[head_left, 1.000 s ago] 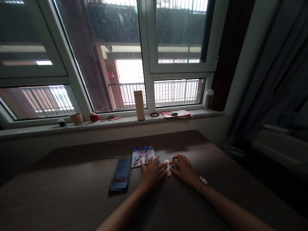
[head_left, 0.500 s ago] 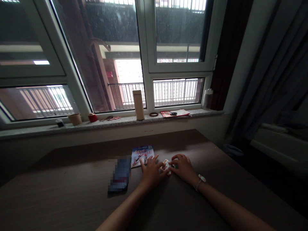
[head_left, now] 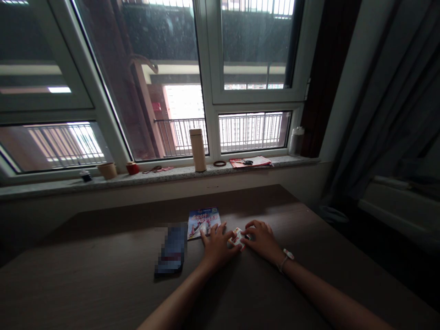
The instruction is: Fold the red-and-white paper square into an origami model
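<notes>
A small white card-like piece with red and yellow print (head_left: 238, 234) lies on the brown table between my hands; fingers cover part of it, and I cannot tell whether it is one card, a stack or a flat packet. My left hand (head_left: 217, 245) grips its left edge between thumb and forefinger, the other fingers spread toward a blue printed booklet (head_left: 202, 220). From the right side, my right hand (head_left: 263, 238) bends its fingers over the same piece, thumb and fingertips on its edge. A bracelet (head_left: 284, 260) circles the right wrist.
Left of the booklet lies a dark blue, pixelated flat object (head_left: 172, 252). On the windowsill beyond the table (head_left: 103, 247) stand a beige bottle (head_left: 197, 150), a paper cup (head_left: 107, 170), a red container (head_left: 132, 168), scissors (head_left: 247, 162) on red papers, and a clear bottle (head_left: 296, 142).
The fingers have shifted very slightly on the small printed piece. Both arms and everything else stay in place.
</notes>
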`<action>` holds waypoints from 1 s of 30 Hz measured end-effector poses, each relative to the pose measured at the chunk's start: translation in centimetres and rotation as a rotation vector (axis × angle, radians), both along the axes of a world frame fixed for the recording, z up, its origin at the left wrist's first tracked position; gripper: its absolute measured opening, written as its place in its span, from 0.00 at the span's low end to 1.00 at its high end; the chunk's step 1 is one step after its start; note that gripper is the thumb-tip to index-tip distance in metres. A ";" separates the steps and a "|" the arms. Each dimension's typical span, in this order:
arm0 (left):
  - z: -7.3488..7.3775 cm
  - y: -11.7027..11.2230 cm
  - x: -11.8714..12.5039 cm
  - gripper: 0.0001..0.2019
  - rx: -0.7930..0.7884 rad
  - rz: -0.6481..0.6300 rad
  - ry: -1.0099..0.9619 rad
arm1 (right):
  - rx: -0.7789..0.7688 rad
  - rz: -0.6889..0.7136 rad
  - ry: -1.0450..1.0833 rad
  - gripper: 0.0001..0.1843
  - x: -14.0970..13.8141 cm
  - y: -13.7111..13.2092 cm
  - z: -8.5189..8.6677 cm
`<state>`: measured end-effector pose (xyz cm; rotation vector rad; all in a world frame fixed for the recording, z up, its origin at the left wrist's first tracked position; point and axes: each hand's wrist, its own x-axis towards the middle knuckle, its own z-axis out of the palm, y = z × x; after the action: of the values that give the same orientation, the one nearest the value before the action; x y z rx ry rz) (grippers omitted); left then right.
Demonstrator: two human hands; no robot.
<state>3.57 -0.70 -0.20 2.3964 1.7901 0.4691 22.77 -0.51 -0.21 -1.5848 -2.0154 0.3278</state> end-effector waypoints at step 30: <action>1.4 0.2 -0.4 0.28 -0.166 -0.018 0.070 | -0.002 0.004 0.020 0.11 0.0 -0.2 0.0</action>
<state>3.19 -0.55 1.17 2.3404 1.7571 0.2277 22.73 -0.75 -0.20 -1.5727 -2.0038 0.3461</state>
